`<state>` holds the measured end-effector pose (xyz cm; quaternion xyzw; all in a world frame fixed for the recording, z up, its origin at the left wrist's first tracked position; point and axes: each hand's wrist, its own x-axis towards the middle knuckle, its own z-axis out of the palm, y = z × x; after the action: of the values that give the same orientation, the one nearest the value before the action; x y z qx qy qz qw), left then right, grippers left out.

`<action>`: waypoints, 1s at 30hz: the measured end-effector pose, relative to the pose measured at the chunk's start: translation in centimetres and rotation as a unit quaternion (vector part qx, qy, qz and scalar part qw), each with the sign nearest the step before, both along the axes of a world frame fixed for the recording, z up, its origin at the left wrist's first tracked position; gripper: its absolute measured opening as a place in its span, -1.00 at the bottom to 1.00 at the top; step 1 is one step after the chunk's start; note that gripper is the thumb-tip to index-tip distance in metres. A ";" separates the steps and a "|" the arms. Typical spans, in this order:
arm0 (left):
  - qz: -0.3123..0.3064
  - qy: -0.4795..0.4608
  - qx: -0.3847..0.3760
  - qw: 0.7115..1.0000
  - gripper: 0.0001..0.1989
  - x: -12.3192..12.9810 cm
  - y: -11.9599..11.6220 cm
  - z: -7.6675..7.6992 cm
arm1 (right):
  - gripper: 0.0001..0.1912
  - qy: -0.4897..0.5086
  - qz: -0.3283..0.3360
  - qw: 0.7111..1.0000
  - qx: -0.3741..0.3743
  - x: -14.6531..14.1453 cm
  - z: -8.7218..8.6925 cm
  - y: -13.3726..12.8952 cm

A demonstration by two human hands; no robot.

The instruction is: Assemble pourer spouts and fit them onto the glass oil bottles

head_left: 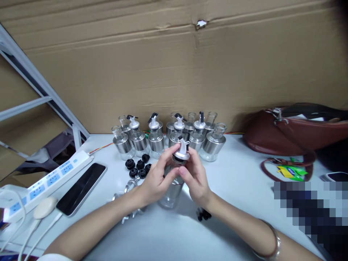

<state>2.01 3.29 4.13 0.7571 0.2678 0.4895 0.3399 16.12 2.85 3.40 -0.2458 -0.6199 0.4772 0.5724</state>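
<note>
A glass oil bottle point(170, 195) with a steel band stands slightly tilted on the table before me. A silver pour spout point(181, 154) with a black flip lid sits at its mouth. My left hand point(159, 177) is closed around the bottle's neck and spout, its index finger at the spout's side. From the other side my right hand point(196, 177) closes on the same neck and spout. Both thumbs meet in front of the neck, so the joint there is partly hidden. Black rubber stoppers point(140, 165) and loose silver spout parts point(130, 185) lie beside my left hand.
Several steel-banded bottles point(213, 143) line the back, some with spouts, against a cardboard wall point(152, 79). Small black parts point(203, 214) lie under my right forearm. To the left are a phone point(81, 188) and power strip point(51, 177); to the right, a brown handbag point(296, 134).
</note>
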 end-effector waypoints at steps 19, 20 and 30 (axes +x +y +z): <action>-0.038 -0.033 -0.050 0.998 -0.61 -0.1 0.5 -0.2 | -0.63 -0.157 -0.115 0.946 0.260 2.1 -0.5 3.2; -0.036 -0.035 -0.048 0.998 -0.61 -0.1 0.4 -0.2 | -0.63 -0.161 -0.122 0.942 0.268 2.1 -0.4 3.1; 0.021 -0.050 -0.018 0.998 -0.71 0.1 0.5 -1.0 | -0.67 -0.170 -0.161 0.914 0.331 2.0 -0.2 3.3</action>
<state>2.14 3.80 3.15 0.7194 0.2757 0.5289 0.3561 18.15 6.13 3.23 -0.2158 -0.7826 0.0968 0.5759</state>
